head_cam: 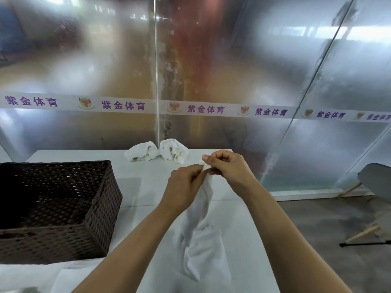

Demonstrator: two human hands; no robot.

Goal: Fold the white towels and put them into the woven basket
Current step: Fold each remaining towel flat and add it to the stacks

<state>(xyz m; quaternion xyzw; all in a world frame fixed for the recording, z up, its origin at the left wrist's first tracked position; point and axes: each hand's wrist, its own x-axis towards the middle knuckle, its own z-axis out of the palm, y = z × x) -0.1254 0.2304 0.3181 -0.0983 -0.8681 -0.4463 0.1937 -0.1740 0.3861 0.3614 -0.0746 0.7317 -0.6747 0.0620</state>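
3 white towels, 1 woven basket, 2 hands

Basket cut off at left edge; chair cut off at right; bkgd behind the glass blurred.

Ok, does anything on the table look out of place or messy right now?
Nothing damaged or spilled. Two white towels lie crumpled and unfolded at the far edge of the table. Both hands pinch a corner of a third towel, which hangs twisted. The woven basket looks empty.
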